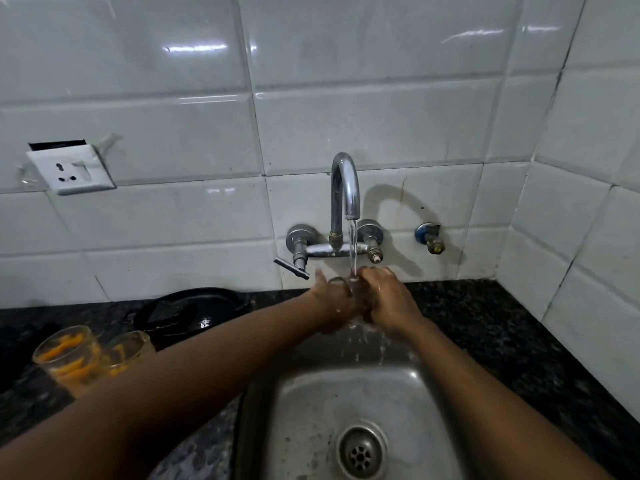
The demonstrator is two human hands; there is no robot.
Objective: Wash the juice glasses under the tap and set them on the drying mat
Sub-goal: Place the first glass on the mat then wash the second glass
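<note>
While tap (344, 188) water runs, both hands' fingers (372, 277) wrap the glass (341, 284).

Dim overall, cool grey cast. Light comes from above and left: the tap (343, 188) throws a soft curved shadow to its right on the wall tiles (381, 133). Streaky specular glare on the upper tiles and a small hotspot on the black pan (194, 310). Dark granite bench (485, 323) loses nearly all detail. Wide-angle distortion bends grout lines at the edges. Hands and glass under the water are motion-blurred; forearms in the foreground are soft. Sink (346, 410) is evenly lit.
</note>
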